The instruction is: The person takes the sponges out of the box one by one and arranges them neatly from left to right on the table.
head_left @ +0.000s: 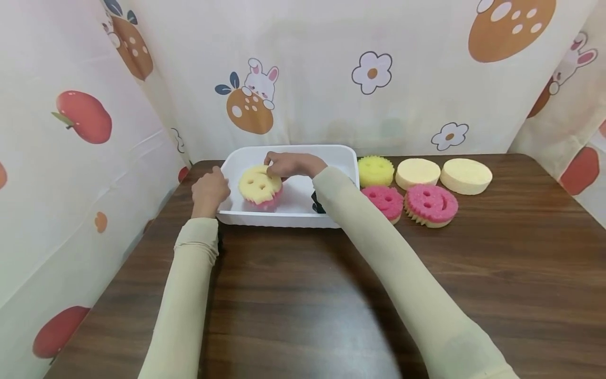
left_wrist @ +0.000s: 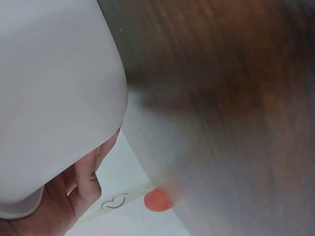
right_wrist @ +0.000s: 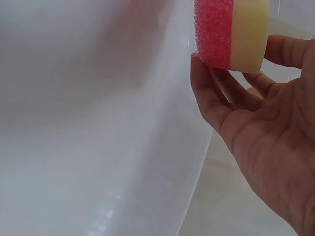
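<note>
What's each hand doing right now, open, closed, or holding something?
Left hand: grips the left rim of the white tub.
Right hand: pinches the yellow-and-pink sponge inside the tub.

Table front [head_left: 303, 305] lies open; sponges [head_left: 426, 189] crowd tub's [head_left: 284, 218] right.

A dark wooden table [head_left: 303, 295] carried five round sponges at two o'clock: a yellow smiley sponge [head_left: 375, 170], two plain cream sponges [head_left: 417, 173] [head_left: 466, 175] behind, and two pink smiley sponges [head_left: 384, 200] [head_left: 430, 204] in front. Cartoon-printed curtains [head_left: 331, 68] enclosed the table at nine, twelve and three o'clock.
</note>
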A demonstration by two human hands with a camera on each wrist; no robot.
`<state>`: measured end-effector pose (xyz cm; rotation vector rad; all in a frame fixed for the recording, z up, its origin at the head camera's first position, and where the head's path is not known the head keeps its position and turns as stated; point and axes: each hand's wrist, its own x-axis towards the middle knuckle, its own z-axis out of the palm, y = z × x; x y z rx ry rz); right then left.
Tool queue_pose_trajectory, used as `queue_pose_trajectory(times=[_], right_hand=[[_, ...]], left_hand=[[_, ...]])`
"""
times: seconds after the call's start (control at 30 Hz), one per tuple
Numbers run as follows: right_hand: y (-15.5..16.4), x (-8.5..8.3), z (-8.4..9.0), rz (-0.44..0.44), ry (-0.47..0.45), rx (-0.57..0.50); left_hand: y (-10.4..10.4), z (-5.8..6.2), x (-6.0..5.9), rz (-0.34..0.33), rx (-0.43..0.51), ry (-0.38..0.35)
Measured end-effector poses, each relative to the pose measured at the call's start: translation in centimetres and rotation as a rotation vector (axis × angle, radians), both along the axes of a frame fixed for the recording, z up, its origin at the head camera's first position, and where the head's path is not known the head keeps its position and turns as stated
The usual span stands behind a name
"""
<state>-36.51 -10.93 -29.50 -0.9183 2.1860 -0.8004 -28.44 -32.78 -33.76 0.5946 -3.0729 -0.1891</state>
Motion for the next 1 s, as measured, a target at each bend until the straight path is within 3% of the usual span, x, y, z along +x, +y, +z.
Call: queue_pose_trajectory(times=[0.67,1.0], right_hand=[[2.9,-0.3,1.5,-0.12,0.077,-0.023],[4.4,-0.4,1.5,-0.14,0.056,-0.008]], left_hand=[[-0.5,-0.5,-0.4,-0.014,0.009,0.003],[-0.6,-0.4,-0.4,-0.038,0.019,-0.011]])
